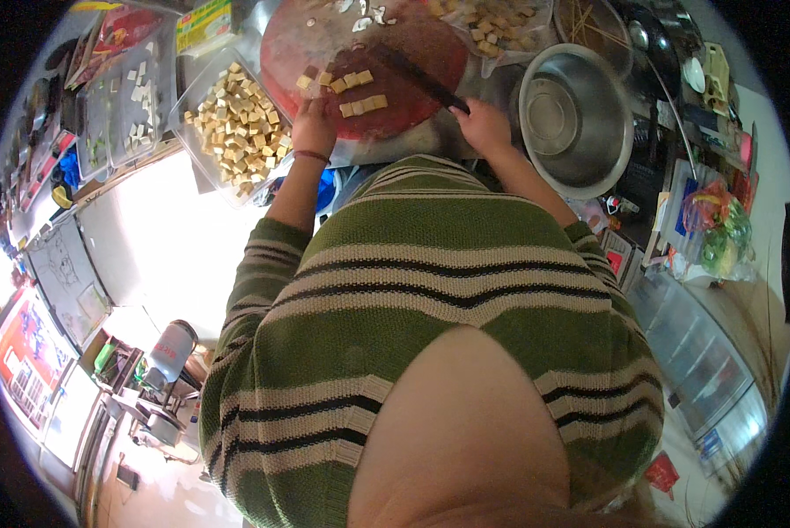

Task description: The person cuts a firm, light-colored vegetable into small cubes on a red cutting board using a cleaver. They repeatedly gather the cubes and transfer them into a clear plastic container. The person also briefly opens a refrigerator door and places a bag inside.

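Observation:
My right hand (pixel 487 129) grips the dark handle of a kitchen knife (pixel 411 72). Its dark blade slants up and left across a round red cutting board (pixel 428 112). On the board, a short row of tofu cubes (pixel 363 105) lies nearest me, with another row of tofu pieces (pixel 352 81) just beyond it. My left hand (pixel 313 129) rests at the board's near-left edge, fingertips beside a tofu piece (pixel 304 81); whether they hold anything is unclear. Left of that hand, a clear plastic tray (pixel 182 105) is heaped with tofu cubes (pixel 236 125).
A steel basin (pixel 622 142) stands right of the board. Behind it, a bowl (pixel 622 49) holds thin sticks, and a clear plastic bag (pixel 540 39) contains more cubes. White scraps (pixel 363 24) lie at the board's far side. Lidded trays (pixel 127 132) stand at left.

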Tool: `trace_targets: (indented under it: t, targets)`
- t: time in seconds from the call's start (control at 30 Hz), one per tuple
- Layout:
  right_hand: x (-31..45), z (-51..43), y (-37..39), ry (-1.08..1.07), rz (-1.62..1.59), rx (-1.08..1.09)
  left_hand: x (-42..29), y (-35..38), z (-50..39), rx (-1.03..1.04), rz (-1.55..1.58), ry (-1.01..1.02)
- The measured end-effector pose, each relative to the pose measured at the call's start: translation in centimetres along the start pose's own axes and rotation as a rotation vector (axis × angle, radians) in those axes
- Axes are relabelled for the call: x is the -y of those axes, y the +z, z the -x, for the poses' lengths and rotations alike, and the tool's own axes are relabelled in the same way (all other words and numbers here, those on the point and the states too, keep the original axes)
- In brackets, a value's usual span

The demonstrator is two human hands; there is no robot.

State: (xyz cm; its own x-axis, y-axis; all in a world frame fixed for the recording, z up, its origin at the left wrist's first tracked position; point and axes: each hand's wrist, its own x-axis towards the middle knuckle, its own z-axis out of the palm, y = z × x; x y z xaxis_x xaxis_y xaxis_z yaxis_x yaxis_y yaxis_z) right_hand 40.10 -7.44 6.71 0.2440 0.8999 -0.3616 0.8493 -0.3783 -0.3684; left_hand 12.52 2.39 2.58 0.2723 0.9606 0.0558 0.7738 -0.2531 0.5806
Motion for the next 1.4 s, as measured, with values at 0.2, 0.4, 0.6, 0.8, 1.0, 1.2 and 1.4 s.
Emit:
trace_targets:
  t: [0.2, 0.4, 0.6, 0.8, 1.0, 1.2, 1.4]
  targets:
    - [2.8, -1.3, -1.7, -0.458, 0.137, 0.046, 1.2, -1.2, 2.2, -0.318, 0.463, -0.213]
    - [6.5, -2.8, -2.8, -0.508, 0.322, 0.230, -1.1, -2.0, 1.5, -0.168, 0.926, -0.200]
    - [6.0, -4.0, -1.9, -0.529, 0.304, 0.180, -1.4, -1.3, 0.9, -0.131, 0.955, -0.189]
    - [5.9, -4.7, -1.3, -0.522, 0.354, 0.216, -0.5, 0.1, 0.8, -0.090, 0.954, -0.210]
    - [5.9, -5.1, -0.4, -0.527, 0.392, 0.222, 0.1, 0.9, 1.1, -0.112, 0.905, -0.163]
    - [4.9, -6.2, 1.4, -0.518, 0.383, 0.220, 1.2, 1.8, 1.0, 0.016, 1.008, -0.213]
    - [6.3, -5.8, -0.1, -0.567, 0.336, 0.183, 3.4, -0.5, 2.0, -0.282, 0.692, -0.277]
